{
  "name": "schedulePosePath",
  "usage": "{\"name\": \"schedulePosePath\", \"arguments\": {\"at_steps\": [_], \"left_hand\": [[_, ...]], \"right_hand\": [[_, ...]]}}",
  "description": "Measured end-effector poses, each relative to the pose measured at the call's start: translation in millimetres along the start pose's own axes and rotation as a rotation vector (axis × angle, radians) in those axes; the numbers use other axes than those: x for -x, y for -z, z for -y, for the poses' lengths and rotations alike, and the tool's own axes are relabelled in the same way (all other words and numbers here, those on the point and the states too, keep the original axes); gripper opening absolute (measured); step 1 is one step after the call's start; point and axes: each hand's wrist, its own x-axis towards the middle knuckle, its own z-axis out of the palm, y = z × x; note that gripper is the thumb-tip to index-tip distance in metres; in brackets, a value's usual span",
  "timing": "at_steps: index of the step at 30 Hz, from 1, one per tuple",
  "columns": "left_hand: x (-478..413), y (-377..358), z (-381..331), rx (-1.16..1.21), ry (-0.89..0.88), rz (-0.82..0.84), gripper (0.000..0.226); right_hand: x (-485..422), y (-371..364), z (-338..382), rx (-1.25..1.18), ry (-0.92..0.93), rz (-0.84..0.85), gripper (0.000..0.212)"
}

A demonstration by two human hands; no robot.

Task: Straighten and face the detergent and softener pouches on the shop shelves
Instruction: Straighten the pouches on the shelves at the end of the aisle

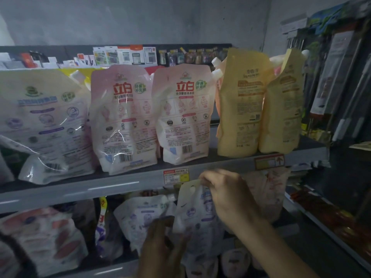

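On the lower shelf a white pouch with purple print [195, 215] stands upright. My right hand [224, 189] pinches its top edge near the handle holes. My left hand [160, 245] holds its lower left side, fingers curled against it. Just left of it leans another white pouch [140, 215]. On the upper shelf [120, 183] stand a large white pouch [44, 125], two pink pouches [124, 119] [183, 115] and two yellow pouches [243, 105] [283, 105], all with their back labels toward me.
A price tag [176, 176] hangs on the upper shelf's front rail right above my right hand. More pouches [40, 237] crowd the lower shelf at the left. Small packaged goods [124, 56] line the top row. A dark rack of goods [341, 97] stands at the right.
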Motion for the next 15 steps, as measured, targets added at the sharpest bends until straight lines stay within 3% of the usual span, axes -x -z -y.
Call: {"name": "schedulePosePath", "arguments": {"at_steps": [2,6,11,15], "left_hand": [[3.6,-12.0,17.0,-0.103,0.087,0.105,0.056],[-3.0,-24.8,25.5,-0.211,0.205,0.134,0.05],[-6.0,-30.9,28.8,-0.016,0.603,0.075,0.055],[6.0,-48.8,56.0,0.105,0.691,0.162,0.061]], "right_hand": [[3.5,-6.4,0.9,0.012,-0.02,-0.012,0.024],[10.9,-24.1,-1.0,0.024,-0.057,-0.032,0.027],[18.5,-44.5,-1.4,0.008,-0.094,-0.07,0.031],[23.7,-53.2,3.1,0.025,-0.085,-0.124,0.033]]}}
